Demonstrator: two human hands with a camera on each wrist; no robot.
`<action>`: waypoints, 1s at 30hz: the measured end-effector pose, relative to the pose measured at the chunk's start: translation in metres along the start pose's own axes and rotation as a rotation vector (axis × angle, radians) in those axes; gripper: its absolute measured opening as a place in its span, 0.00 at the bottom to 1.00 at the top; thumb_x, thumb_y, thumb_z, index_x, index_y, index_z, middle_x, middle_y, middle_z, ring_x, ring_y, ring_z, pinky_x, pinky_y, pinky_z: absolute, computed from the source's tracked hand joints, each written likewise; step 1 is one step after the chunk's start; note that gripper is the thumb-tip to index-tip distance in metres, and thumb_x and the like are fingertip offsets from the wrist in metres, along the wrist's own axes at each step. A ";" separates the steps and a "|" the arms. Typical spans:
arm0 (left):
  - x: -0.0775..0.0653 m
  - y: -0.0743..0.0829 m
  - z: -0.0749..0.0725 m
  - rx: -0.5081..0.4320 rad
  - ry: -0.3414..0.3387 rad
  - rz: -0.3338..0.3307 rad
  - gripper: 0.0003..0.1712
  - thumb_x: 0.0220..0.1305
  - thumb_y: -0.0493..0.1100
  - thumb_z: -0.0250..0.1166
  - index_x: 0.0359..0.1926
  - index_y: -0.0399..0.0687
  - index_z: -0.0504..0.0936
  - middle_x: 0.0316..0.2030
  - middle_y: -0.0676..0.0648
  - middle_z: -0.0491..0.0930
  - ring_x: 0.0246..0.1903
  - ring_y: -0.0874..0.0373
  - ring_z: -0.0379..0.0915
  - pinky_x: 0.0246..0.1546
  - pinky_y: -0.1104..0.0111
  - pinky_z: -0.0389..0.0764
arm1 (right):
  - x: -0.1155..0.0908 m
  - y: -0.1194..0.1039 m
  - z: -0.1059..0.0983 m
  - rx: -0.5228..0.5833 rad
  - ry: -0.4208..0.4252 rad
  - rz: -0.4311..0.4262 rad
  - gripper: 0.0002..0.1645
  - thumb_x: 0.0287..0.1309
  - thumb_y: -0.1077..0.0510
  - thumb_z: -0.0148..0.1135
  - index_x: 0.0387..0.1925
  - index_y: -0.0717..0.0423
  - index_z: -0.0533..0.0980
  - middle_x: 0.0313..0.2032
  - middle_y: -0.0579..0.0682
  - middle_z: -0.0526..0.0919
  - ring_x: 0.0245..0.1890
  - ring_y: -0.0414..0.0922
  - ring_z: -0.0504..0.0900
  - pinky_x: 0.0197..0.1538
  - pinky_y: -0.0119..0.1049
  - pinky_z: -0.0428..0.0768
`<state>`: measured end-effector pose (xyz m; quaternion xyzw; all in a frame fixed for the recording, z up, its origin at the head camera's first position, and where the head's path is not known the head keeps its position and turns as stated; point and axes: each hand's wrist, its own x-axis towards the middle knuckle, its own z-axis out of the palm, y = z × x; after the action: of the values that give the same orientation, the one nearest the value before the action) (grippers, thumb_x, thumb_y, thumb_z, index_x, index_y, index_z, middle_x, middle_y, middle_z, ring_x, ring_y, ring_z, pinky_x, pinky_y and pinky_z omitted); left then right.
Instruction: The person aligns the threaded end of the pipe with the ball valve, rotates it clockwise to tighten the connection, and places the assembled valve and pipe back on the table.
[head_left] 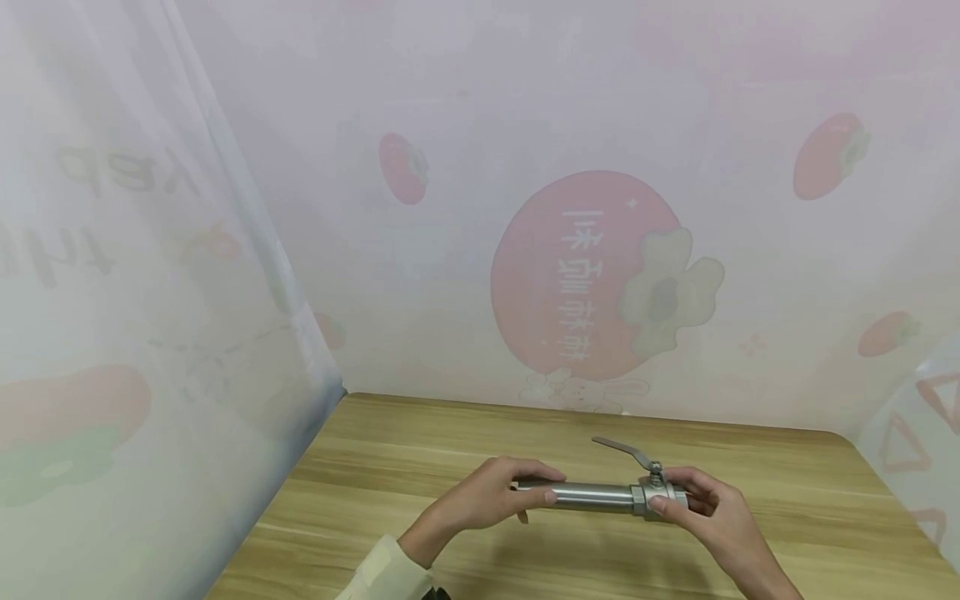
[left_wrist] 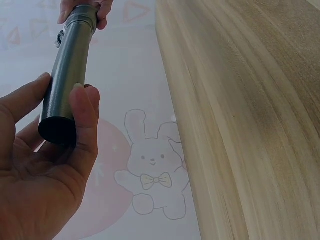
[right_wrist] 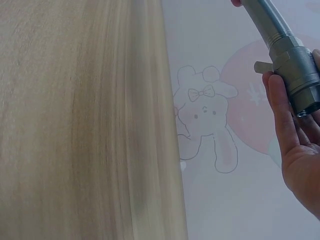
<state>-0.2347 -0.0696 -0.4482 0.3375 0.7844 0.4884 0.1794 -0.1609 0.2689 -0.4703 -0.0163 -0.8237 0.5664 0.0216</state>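
A steel pipe (head_left: 596, 496) is joined at its right end to a metal ball valve (head_left: 658, 497) with a lever handle (head_left: 622, 447) slanting up and to the left. My left hand (head_left: 491, 496) grips the pipe's free end between thumb and fingers. The right hand (head_left: 708, 508) holds the valve body, thumb in front and fingers behind. Both pieces are held level above the table. In the left wrist view the left fingers curl round the pipe (left_wrist: 65, 90) near its dark open end. The right wrist view shows the valve (right_wrist: 297, 75) in the right fingers, its threaded opening facing the wrist.
Beneath the hands lies a wood-grain table (head_left: 390, 467). A pale printed curtain (head_left: 420, 275) with strawberries and a rabbit rises behind its far edge, and more curtain (head_left: 112, 292) hangs along the left side. A cream sleeve (head_left: 390, 571) covers the left forearm.
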 end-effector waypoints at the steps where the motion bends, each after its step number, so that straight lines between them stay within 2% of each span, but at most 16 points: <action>1: 0.000 0.000 0.000 0.003 0.002 0.002 0.18 0.80 0.47 0.68 0.65 0.52 0.87 0.58 0.49 0.88 0.40 0.67 0.83 0.36 0.71 0.87 | 0.000 0.000 0.000 0.000 0.001 0.001 0.29 0.72 0.53 0.73 0.68 0.61 0.79 0.57 0.54 0.89 0.45 0.39 0.89 0.48 0.35 0.88; 19: 0.002 -0.001 0.002 0.055 0.037 0.043 0.18 0.73 0.45 0.74 0.61 0.52 0.89 0.52 0.51 0.90 0.32 0.68 0.79 0.33 0.75 0.81 | -0.001 -0.001 0.000 -0.010 0.009 0.001 0.29 0.72 0.53 0.74 0.68 0.61 0.79 0.58 0.55 0.89 0.45 0.39 0.89 0.48 0.36 0.88; 24: 0.002 -0.001 0.002 0.059 0.047 0.045 0.19 0.72 0.44 0.76 0.61 0.51 0.89 0.51 0.50 0.90 0.34 0.65 0.80 0.32 0.76 0.80 | -0.001 -0.001 0.000 -0.014 0.011 -0.006 0.29 0.72 0.53 0.74 0.67 0.60 0.79 0.57 0.54 0.90 0.45 0.39 0.89 0.47 0.35 0.87; 30: 0.003 0.000 0.003 0.069 0.058 0.061 0.19 0.70 0.41 0.77 0.60 0.50 0.90 0.51 0.48 0.90 0.38 0.69 0.79 0.36 0.76 0.79 | -0.001 -0.001 0.000 0.004 0.009 -0.017 0.28 0.72 0.53 0.74 0.67 0.60 0.79 0.57 0.53 0.90 0.45 0.39 0.89 0.48 0.35 0.88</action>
<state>-0.2354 -0.0657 -0.4492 0.3528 0.7949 0.4762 0.1299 -0.1600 0.2679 -0.4691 -0.0117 -0.8225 0.5678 0.0301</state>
